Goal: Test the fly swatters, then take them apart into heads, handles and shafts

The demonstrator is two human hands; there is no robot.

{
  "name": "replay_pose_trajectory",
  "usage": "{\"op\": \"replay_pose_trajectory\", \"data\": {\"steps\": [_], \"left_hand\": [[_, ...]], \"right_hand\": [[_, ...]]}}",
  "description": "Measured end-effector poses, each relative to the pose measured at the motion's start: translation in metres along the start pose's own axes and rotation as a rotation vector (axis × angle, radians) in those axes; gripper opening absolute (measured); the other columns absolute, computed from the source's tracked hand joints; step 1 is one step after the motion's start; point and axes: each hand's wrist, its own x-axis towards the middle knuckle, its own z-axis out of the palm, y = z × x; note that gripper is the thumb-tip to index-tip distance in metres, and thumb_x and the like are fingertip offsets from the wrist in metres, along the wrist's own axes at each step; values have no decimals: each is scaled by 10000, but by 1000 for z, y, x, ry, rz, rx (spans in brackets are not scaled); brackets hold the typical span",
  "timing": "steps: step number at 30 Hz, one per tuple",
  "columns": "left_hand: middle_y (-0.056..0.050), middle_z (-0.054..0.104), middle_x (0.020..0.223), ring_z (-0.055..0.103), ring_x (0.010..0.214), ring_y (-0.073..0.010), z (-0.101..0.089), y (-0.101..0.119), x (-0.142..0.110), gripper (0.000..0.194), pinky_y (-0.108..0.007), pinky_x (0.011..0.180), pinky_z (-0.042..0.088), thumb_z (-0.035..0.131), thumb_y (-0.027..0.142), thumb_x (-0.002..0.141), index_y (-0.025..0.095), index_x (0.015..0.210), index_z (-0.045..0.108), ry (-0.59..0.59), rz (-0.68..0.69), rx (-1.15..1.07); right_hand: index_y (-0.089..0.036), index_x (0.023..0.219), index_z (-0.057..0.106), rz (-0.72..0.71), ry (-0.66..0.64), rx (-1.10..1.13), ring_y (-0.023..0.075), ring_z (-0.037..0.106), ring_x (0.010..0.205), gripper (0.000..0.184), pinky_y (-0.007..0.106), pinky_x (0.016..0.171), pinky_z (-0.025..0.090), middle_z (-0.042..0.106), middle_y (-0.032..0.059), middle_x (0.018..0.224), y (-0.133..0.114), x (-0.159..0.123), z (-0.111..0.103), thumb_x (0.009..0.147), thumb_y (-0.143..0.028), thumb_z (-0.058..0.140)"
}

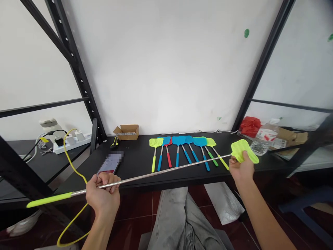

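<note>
The left hand [104, 192] has its fingers curled around the metal rod of a yellow-green fly swatter [169, 170], just beside the handle, which juts out past that hand's left side. The right hand [241, 168] pinches the swatter's mesh head, thumb on its face. Between the hands the rod runs bare, slanting up toward the right hand. Beyond the rod, a row of other fly swatters [179, 140] lies on the black table [140, 156]. A phone [109, 164] lies just beyond the left hand; a plastic bottle [264, 137] stands beyond the right.
</note>
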Motion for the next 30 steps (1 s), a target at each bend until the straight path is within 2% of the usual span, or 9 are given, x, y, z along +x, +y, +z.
{"op": "replay_pose_trajectory", "data": {"steps": [8,13,18,21,25,30], "left_hand": [[64,239,413,229,363,-74,12,-7,-15,380,-250,419,238,454,337,856,194,517,355,-84,24,-6],[68,234,426,220,380,-74,25,-21,-33,380,-241,423,229,442,347,889,191,546,391,-128,-25,-16],[65,243,436,230,391,-78,27,-28,-42,396,-242,429,245,426,380,913,188,566,426,-162,-83,1],[63,253,430,239,390,-78,25,-31,-41,402,-240,434,256,432,401,917,183,582,469,-189,-128,47],[71,248,402,222,372,-75,20,-31,-35,398,-236,427,262,444,432,907,179,607,514,-204,-186,89],[73,257,399,232,360,-73,10,-20,-21,383,-229,412,266,439,433,879,185,593,498,-98,-111,67]], "right_hand": [[-205,925,544,34,-13,-31,61,502,524,139,177,376,368,539,-21,837,22,-20,4,834,-247,640],[-208,947,569,87,-33,-32,60,507,530,187,182,388,386,568,-16,861,45,-51,14,810,-277,676],[-225,987,567,153,-73,-30,68,522,540,247,186,396,402,579,-17,866,58,-71,17,796,-310,697],[-218,987,571,201,-59,-15,74,524,541,218,182,389,396,576,-15,842,53,-68,18,804,-268,679],[-201,966,579,181,-62,29,78,514,535,148,179,376,383,577,-13,825,37,-53,17,825,-216,622],[-197,907,559,134,-12,77,72,462,497,37,178,364,370,546,-26,778,16,-30,11,873,-205,548]]}}
